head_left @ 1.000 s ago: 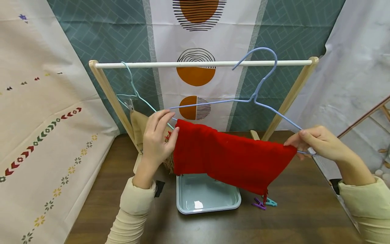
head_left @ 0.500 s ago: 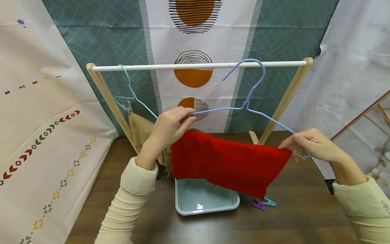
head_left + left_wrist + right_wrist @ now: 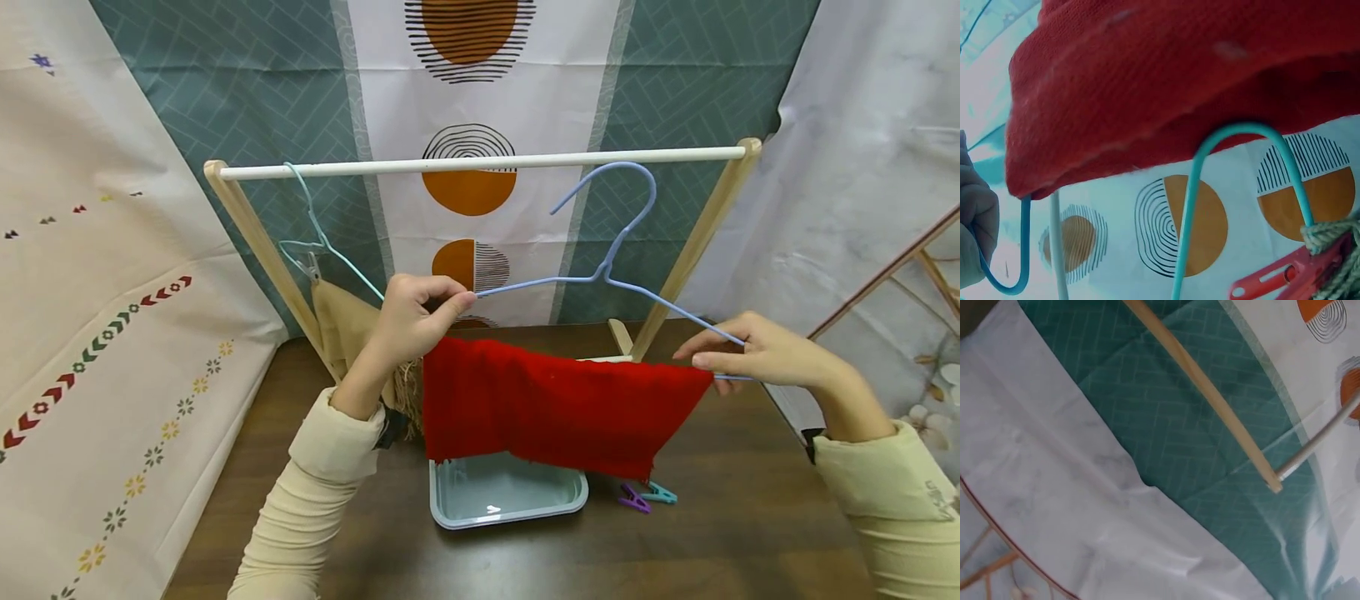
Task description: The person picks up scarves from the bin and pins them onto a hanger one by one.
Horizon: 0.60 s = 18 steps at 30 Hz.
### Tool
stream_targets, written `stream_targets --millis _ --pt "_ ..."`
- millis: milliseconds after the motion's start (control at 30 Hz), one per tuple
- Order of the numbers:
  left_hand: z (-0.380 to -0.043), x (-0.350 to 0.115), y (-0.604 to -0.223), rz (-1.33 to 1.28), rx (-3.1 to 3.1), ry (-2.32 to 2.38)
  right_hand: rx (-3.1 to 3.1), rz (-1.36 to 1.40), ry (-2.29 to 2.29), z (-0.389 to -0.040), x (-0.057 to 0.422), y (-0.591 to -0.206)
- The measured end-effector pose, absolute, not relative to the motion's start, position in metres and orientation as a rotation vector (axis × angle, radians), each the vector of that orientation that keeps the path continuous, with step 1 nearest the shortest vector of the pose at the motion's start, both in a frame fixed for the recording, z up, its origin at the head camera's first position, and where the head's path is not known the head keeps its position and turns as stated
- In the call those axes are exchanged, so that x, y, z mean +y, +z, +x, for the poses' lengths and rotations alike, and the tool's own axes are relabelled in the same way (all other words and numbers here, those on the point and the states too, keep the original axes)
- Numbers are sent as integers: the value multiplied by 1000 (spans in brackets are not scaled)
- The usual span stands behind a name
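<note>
A red scarf (image 3: 555, 408) with short fringe hangs folded over the lower bar of a blue clothes hanger (image 3: 606, 268). My left hand (image 3: 420, 317) pinches the hanger's left arm between thumb and fingers, above the scarf's left end. At the other end, my right hand (image 3: 765, 354) holds the hanger's right corner, beside the scarf's edge. The hook stands up in front of the white rod (image 3: 480, 162), its top a little lower than the rod in the head view. From the left wrist, the scarf (image 3: 1179, 87) fills the top of the view.
A mint hanger (image 3: 311, 208) bearing a beige fringed cloth (image 3: 341, 321) hangs at the rod's left end. A pale blue tray (image 3: 510, 517) lies on the table below the scarf, with purple (image 3: 634, 498) and teal (image 3: 660, 493) clothespins to its right. A red clothespin (image 3: 1291, 275) grips fringe.
My left hand has shifted from the scarf's upper left corner to the hanger's left arm. The hanger and scarf have come down, the hook dropping below the rod in view.
</note>
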<state>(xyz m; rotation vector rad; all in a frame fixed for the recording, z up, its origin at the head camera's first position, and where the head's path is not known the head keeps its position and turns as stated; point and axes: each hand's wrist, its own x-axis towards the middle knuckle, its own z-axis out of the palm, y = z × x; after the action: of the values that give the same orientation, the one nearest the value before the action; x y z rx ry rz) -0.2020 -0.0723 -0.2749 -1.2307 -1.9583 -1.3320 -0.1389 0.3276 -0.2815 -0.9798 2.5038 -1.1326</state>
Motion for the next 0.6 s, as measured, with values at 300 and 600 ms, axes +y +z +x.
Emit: stream_targets --millis 300,600 --pt "-194 -70 -272 -1153 -1885 -1307 2772 -1192 -799 -136 317 -288" --pt "-191 -71 -271 -1154 -1861 -1302 2851 -1209 -769 -134 321 -289"
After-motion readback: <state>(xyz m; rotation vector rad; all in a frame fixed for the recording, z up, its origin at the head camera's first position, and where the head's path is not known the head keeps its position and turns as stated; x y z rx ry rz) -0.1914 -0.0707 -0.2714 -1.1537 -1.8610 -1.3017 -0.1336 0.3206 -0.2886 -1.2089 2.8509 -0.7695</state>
